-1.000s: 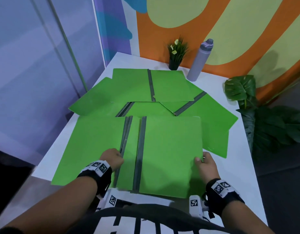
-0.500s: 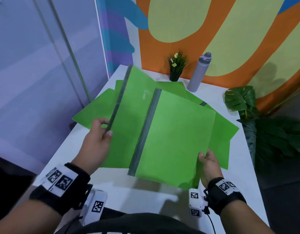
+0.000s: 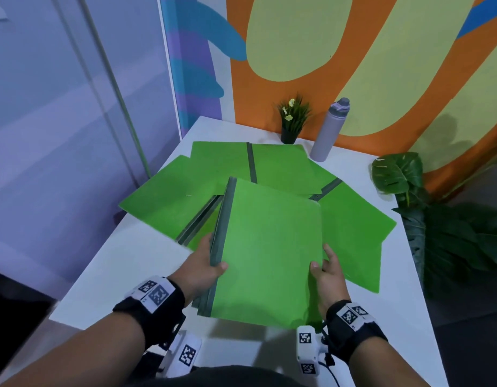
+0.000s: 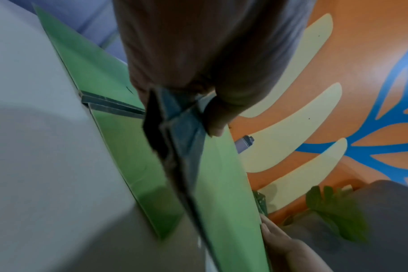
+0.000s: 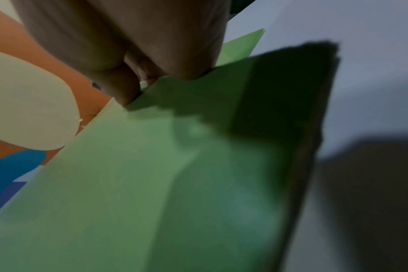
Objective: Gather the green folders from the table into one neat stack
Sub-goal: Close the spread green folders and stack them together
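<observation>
I hold a closed green folder [image 3: 267, 252] with a grey spine above the near part of the white table [image 3: 116, 269]. My left hand [image 3: 205, 263] grips its grey spine [image 4: 182, 128], thumb on top. My right hand [image 3: 325, 269] pinches its right edge [image 5: 165, 92]. A second grey spine shows just under it at the near corner. Several more green folders lie spread open behind: one at the far middle [image 3: 269, 163], one to the left [image 3: 169, 199], one to the right [image 3: 353, 236].
A small potted plant [image 3: 293, 118] and a grey bottle [image 3: 329, 129] stand at the table's far edge by the orange wall. A large leafy plant [image 3: 437, 213] stands off the table's right side. Bare white table lies near left.
The two open folders by the near edge were lifted and folded shut. They are now held closed together, lower and closer to me. My left hand moved from the left cover to the spine.
</observation>
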A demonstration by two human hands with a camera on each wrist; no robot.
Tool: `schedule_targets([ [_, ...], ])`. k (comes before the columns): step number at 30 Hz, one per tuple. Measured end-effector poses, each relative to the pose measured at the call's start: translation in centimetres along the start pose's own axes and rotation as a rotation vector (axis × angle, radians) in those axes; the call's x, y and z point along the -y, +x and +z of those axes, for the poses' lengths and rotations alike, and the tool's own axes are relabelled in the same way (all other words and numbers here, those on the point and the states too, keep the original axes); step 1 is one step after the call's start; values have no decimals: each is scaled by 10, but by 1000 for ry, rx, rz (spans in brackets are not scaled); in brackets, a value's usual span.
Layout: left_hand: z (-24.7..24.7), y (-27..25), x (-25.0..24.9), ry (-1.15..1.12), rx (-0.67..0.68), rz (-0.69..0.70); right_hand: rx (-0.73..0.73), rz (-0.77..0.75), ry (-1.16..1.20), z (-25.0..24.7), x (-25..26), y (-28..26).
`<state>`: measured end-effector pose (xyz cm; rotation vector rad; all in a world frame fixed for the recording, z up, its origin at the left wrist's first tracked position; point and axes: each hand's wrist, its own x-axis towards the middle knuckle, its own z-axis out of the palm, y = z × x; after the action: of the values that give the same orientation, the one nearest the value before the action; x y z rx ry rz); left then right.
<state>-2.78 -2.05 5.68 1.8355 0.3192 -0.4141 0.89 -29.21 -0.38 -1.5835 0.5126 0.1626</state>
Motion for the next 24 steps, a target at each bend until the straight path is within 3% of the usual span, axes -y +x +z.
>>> schedule_targets([
  [4, -12, 22, 2, 43, -170, -46, 84, -53, -162, 13, 8, 13],
  [8, -41, 48, 7, -37, -318, -155, 182, -137, -591, 12, 17, 45],
  [12, -65, 70, 18, -37, -448, -200, 115, -71, -958, 2, 14, 87],
  [19, -83, 108, 36, 174, -458, -243, 66, -97, -1237, 14, 5, 132],
  [24, -83, 136, 37, 264, -372, -246, 164, -61, -1379, 29, -2, 153],
])
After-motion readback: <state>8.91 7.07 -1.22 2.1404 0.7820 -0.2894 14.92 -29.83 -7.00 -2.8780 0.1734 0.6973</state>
